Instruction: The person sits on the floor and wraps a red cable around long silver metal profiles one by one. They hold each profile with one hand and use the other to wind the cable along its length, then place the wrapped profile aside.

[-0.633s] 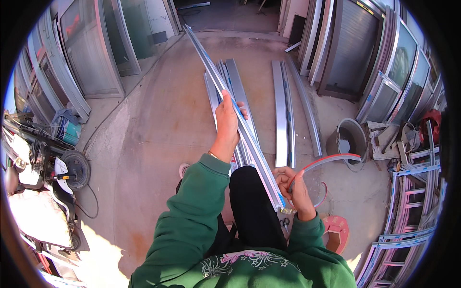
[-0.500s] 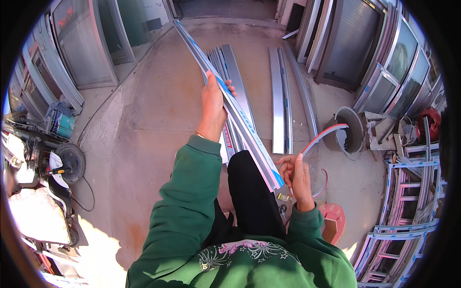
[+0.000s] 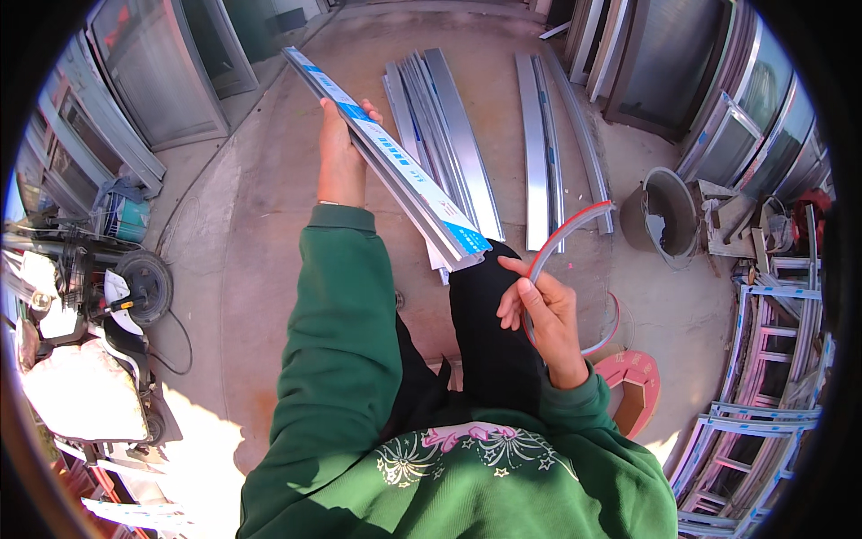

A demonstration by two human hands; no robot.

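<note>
While the long metal bar with its blue and white cover is up in the air, the job looks just begun, I think. The left hand is closed around the bar's middle, and the near end sits by the knee. The right hand pinches a thin red and white strip, not yet on the bar. More bars lie on the concrete floor of a sunny yard, near a bucket and a red reel.
</note>
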